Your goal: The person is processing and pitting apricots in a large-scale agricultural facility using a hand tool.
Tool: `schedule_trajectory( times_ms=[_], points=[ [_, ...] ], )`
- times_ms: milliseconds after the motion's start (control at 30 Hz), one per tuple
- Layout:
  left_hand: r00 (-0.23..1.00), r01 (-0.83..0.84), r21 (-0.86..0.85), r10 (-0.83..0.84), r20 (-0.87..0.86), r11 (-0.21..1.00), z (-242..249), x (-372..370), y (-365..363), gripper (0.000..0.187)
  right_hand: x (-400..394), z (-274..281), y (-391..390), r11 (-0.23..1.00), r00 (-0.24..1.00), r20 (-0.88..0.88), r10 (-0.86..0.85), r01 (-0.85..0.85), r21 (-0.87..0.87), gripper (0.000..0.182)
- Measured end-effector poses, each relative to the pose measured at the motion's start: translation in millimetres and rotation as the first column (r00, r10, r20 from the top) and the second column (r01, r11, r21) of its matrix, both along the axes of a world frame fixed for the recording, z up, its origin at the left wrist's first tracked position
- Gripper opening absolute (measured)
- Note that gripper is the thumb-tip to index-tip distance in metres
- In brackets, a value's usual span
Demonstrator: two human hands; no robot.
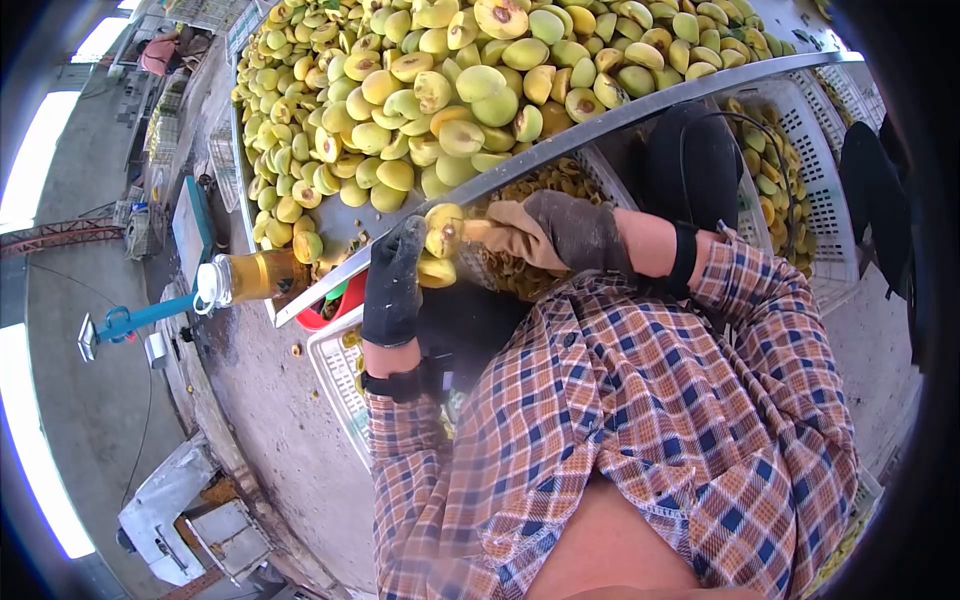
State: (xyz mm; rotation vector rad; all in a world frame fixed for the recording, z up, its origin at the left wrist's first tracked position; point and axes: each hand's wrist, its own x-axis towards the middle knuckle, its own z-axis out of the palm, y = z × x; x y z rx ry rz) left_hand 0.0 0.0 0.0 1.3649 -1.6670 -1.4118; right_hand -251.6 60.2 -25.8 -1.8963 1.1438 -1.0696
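My left hand (398, 275), in a dark glove, is closed round a yellow-green halved fruit (443, 228) at the metal table's edge. A second fruit piece (436, 271) shows just below it, against the same hand. My right hand (545, 235), in a brown glove, has its fingers wrapped together and touches the fruit from the right. Whatever those fingers grip is too small to name. Beyond both hands, many cut fruit halves (400, 100) lie heaped on the table (560, 145).
A jar of amber liquid (262, 276) stands at the table's left corner, near a blue metal arm (150, 315). Under the edge are a red container (345, 305) and a white crate (340, 385). Another fruit crate (815, 160) sits right. A person (158, 55) is far left.
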Motion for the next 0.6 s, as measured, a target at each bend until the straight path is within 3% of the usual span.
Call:
schedule_trajectory(
  times_ms=[33,67,100,133,167,200,267,367,433,467,567,600],
  points=[
    [0.991,0.088,-0.267,-0.056,0.124,0.96,-17,5,-2,0.05,0,-4,-2,1.0,0.997,0.071,0.008,-0.008,-0.004,0.034],
    [0.952,0.203,-0.492,-0.053,0.302,0.847,-29,15,-2,0.051,0,-5,-3,1.0,0.99,0.14,0.014,-0.013,-0.011,0.037],
    [0.892,0.302,-0.678,0.051,0.448,0.67,-24,16,0,0.052,7,-1,-6,0.941,0.953,0.298,0.047,-0.143,0.308,0.035],
    [0.8,0.415,-0.776,0.215,0.559,0.474,4,-6,21,0.051,6,17,0,0.756,0.904,0.426,0.025,-0.296,0.584,0.033],
    [0.787,0.432,-0.776,0.228,0.573,0.46,-4,-4,20,0.051,6,38,1,0.486,0.848,0.529,-0.037,-0.447,0.751,0.031],
    [0.773,0.448,-0.775,0.242,0.586,0.446,-11,-2,18,0.051,15,77,18,0.412,0.836,0.519,-0.177,-0.416,0.811,0.04],
    [0.77,0.468,-0.751,0.203,0.605,0.465,-34,-2,5,0.051,6,50,14,0.748,0.906,0.423,-0.006,-0.277,0.603,0.041],
    [0.777,0.47,-0.72,0.147,0.612,0.51,-37,4,4,0.054,10,-3,4,0.914,0.953,0.292,0.079,-0.186,0.361,0.041],
    [0.787,0.452,-0.71,0.134,0.602,0.54,-31,1,7,0.056,-1,54,4,0.562,0.949,0.316,0.017,-0.27,0.782,0.042],
    [0.79,0.445,-0.7,0.124,0.601,0.559,-27,0,8,0.057,6,23,8,0.559,0.853,0.513,-0.097,-0.379,0.737,0.046],
    [0.823,0.412,-0.637,0.034,0.567,0.651,-18,-7,14,0.053,12,51,18,0.434,0.809,0.56,-0.181,-0.445,0.783,0.054],
    [0.856,0.386,-0.611,-0.021,0.517,0.691,-10,-10,19,0.048,17,30,16,0.46,0.841,0.531,-0.102,-0.433,0.775,0.055]
  ],
)
